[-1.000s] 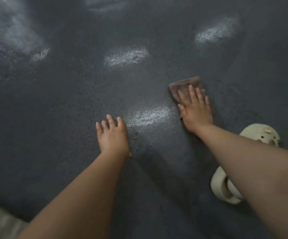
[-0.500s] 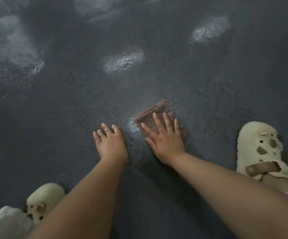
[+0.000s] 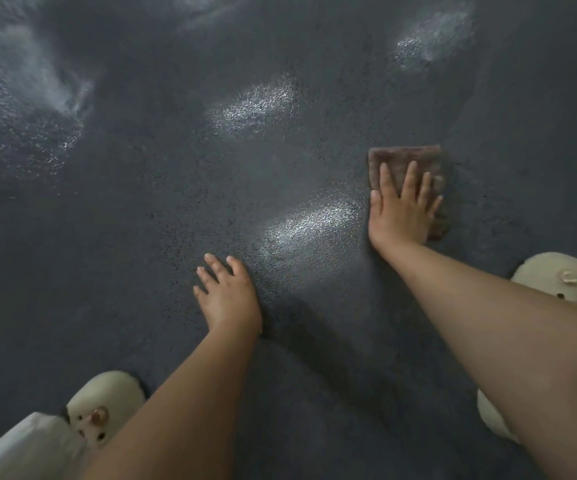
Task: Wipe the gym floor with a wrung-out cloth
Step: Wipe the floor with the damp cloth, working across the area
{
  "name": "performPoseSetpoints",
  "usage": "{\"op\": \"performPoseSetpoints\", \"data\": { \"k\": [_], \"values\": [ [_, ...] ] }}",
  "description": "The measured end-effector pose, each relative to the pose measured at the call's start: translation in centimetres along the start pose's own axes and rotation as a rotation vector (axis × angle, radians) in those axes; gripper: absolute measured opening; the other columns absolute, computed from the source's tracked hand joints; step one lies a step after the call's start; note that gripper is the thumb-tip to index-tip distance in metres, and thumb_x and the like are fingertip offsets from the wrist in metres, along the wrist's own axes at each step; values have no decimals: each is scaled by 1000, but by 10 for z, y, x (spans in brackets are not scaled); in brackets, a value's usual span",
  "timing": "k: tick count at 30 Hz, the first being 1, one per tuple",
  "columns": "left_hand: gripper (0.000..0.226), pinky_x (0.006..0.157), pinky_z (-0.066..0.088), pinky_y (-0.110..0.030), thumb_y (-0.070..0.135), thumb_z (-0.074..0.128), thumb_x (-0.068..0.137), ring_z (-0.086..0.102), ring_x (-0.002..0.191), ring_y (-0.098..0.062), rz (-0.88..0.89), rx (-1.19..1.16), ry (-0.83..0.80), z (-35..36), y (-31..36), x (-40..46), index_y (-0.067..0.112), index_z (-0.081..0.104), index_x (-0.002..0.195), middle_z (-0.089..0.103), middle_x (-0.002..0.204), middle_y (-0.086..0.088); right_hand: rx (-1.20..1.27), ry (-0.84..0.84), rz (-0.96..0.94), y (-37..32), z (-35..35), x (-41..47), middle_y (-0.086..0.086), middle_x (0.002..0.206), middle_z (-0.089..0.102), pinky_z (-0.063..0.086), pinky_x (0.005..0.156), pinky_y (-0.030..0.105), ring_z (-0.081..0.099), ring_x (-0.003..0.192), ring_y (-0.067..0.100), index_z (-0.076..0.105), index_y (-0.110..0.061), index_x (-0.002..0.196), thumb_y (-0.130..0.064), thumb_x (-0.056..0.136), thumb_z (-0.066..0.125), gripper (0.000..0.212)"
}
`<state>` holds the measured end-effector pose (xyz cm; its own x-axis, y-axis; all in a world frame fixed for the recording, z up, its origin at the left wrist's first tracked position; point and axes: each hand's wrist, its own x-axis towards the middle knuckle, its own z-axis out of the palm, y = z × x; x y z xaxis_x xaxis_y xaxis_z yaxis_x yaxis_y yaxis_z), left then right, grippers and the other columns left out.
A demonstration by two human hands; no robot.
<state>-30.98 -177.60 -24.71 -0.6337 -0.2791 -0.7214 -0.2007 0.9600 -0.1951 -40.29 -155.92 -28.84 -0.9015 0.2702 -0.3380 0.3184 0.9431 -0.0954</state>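
A folded brown cloth [image 3: 405,160] lies flat on the dark speckled gym floor [image 3: 141,209], right of centre. My right hand [image 3: 401,209] presses on the cloth with straight, spread fingers and covers its near half. My left hand [image 3: 228,296] rests flat on the bare floor lower and to the left, fingers spread, holding nothing. A wet, shiny streak [image 3: 311,223] lies between the two hands.
Other shiny patches [image 3: 252,105] mark the floor farther away and at the upper left. My cream clog [image 3: 105,403] is at the bottom left beside a pale trouser leg [image 3: 27,448]. The other cream clog [image 3: 557,275] sits at the right edge behind my forearm.
My right hand has slid the cloth away from beside my left hand, out to the right and farther off. The left hand stays planted on the floor.
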Motion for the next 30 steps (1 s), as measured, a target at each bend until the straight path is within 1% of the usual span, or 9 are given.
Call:
{"op": "performPoseSetpoints", "data": {
  "k": [2,5,8,11,14,18,23,27,30],
  "values": [
    [95,114,18,-48,20,67,87,2,143,-43,1,-18,21,2,0,0,4,-4,148,-9,154,-28,25,-32,-18,-25,7,-21,5,159,-9,-6,114,53,-10,145,32,7,-38,150,-42,101,21,51],
    [96,114,19,-46,19,67,87,1,143,-43,-4,-27,17,2,0,1,4,-5,148,-11,154,-27,55,-24,-262,-61,24,-66,8,160,-2,-6,113,54,-5,145,35,14,-38,149,-41,99,20,51],
    [98,114,21,-44,19,68,86,-1,143,-41,-15,-63,23,3,0,3,6,-6,148,-13,154,-25,13,-96,-498,-78,41,-92,6,160,2,-8,113,52,-3,145,34,18,-39,148,-39,100,31,51],
    [98,112,25,-40,19,68,86,-2,144,-41,-12,-98,26,4,-1,3,7,-6,149,-14,154,-24,-33,-66,-640,-67,36,-73,7,158,14,0,114,50,8,145,33,29,-39,146,-40,97,37,49],
    [111,113,24,-40,21,76,79,-5,144,-39,4,-119,-18,2,-4,3,8,-9,149,-18,154,-22,-120,-126,-739,-55,21,-34,2,160,4,-3,116,45,-2,147,26,19,-41,148,-42,100,34,50],
    [124,114,23,-41,24,83,70,-8,144,-38,11,-148,-67,-3,-6,0,7,-12,148,-21,153,-21,-133,-62,-623,-46,-3,23,4,160,-1,-1,116,43,-2,147,26,12,-38,150,-41,100,31,53],
    [124,113,24,-41,22,83,69,-9,144,-37,3,-173,-59,-4,-5,-2,9,-12,149,-22,154,-19,-46,39,-294,-5,-21,69,10,159,2,0,117,44,0,146,32,16,-30,151,-37,100,32,53],
    [124,114,23,-42,21,83,69,-10,144,-37,4,-179,-51,-4,-5,-3,9,-11,149,-22,154,-19,32,50,-145,-6,-11,51,9,159,2,1,116,47,0,146,32,18,-31,150,-35,100,33,52],
    [125,113,24,-42,20,84,68,-9,144,-37,0,-178,-47,-6,-3,-3,8,-10,149,-21,154,-20,74,32,-126,-20,2,14,9,159,3,1,115,49,1,146,33,18,-33,150,-37,100,32,52]
  ]
}}
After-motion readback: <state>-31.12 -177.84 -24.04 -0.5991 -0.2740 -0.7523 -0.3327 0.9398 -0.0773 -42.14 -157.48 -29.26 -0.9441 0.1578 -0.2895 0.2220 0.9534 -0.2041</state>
